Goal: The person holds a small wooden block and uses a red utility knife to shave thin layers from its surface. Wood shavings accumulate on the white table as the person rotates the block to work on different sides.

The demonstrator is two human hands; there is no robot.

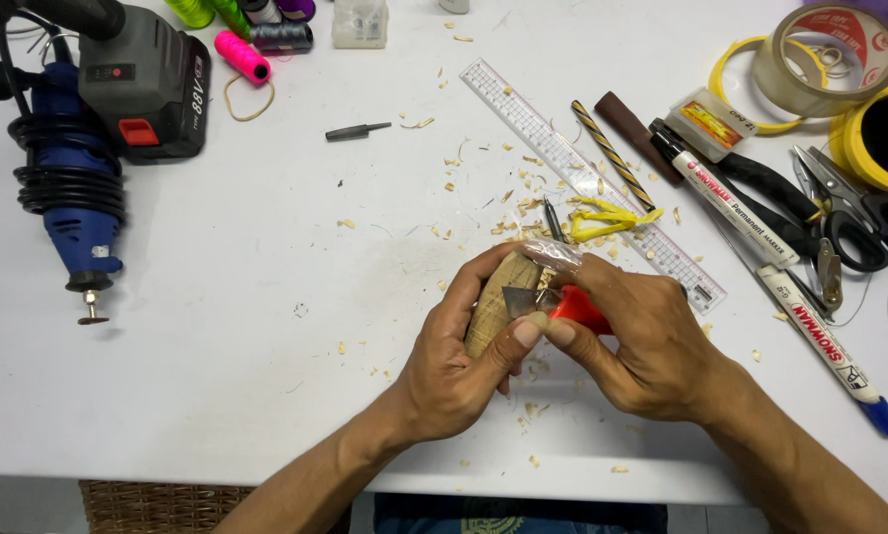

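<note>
My left hand (454, 371) wraps around a pale wooden block (491, 302), its thumb pressed near the blade. My right hand (647, 341) grips a red-handled cutter (577, 309), and the grey blade (519, 300) rests against the wood. A strip of clear tape covers my right forefinger. Both hands meet near the front edge of the white table (266, 326). Wood shavings (508, 193) lie scattered around and behind them.
A clear ruler (563, 148), a striped pencil, yellow strips (612, 220), two white markers (760, 247), black pliers, scissors (854, 213) and tape rolls (840, 54) lie right. A blue rotary tool (68, 188), a battery pack (147, 84), thread spools and a rubber band sit far left.
</note>
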